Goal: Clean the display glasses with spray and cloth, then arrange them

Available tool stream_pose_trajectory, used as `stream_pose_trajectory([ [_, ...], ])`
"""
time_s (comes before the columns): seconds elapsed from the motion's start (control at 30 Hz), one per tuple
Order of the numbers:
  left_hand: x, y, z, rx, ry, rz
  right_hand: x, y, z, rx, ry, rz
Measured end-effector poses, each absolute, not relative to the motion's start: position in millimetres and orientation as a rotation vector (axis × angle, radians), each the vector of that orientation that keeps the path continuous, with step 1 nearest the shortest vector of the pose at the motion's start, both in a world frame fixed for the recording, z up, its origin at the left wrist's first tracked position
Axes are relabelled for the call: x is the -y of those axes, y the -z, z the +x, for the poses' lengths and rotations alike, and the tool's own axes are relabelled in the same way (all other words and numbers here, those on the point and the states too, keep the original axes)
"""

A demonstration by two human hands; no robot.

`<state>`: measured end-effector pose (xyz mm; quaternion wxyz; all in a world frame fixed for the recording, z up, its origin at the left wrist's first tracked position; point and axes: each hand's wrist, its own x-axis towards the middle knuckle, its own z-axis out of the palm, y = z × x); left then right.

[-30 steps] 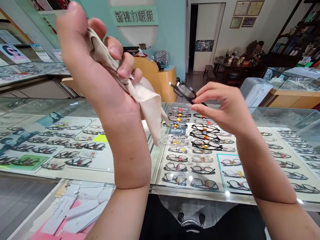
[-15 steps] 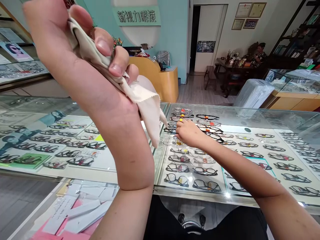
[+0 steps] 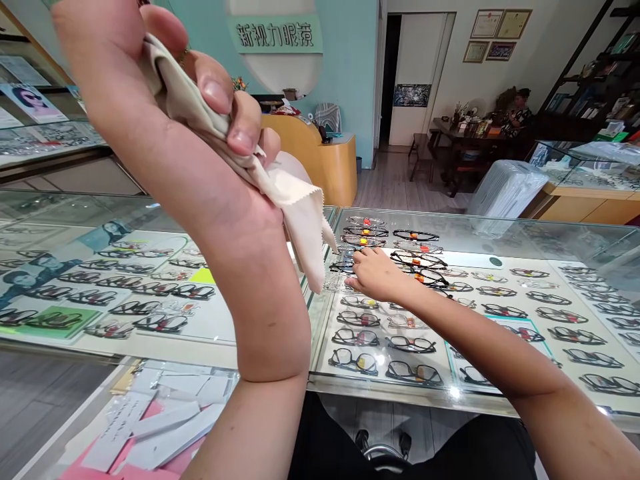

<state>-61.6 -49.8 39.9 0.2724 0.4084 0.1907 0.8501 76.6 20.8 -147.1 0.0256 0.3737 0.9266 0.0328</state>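
Observation:
Raised close to the camera on the left, my left hand is closed around a crumpled cream cleaning cloth, whose zigzag-edged corner hangs down. My right hand reaches over the right glass counter, its fingers curled down at a dark-framed pair of eyeglasses in the left column; its fingers hide part of the frame. Behind it lie other eyeglasses with orange and yellow stickers on their lenses. A second column, with black eyeglasses, runs beside it.
Glass display counters hold rows of eyeglasses on both sides. Below on the left are papers and white packets on pink sheets. A wrapped suitcase stands beyond the counter. A person sits by a dark table at the back.
My right hand has shifted slightly toward me at the left column, showing more of the eyeglasses behind it. My left hand, still with the cloth, has drifted slightly right and down in view.

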Motion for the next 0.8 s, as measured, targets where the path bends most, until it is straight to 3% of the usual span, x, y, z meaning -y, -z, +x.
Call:
stream_pose_trajectory([
  [0.3,46,-37,-66,-0.334,-2.293,1.156,-28,139,81,-2.905,-0.092,1.329],
  [0.63,57,-43,-53,-0.552,-2.348,1.127,-33,161,69,-2.81,-0.016,1.462],
  [0.8,60,-42,-64,-0.688,-2.0,0.98,-36,162,65,-2.808,-0.024,1.501],
])
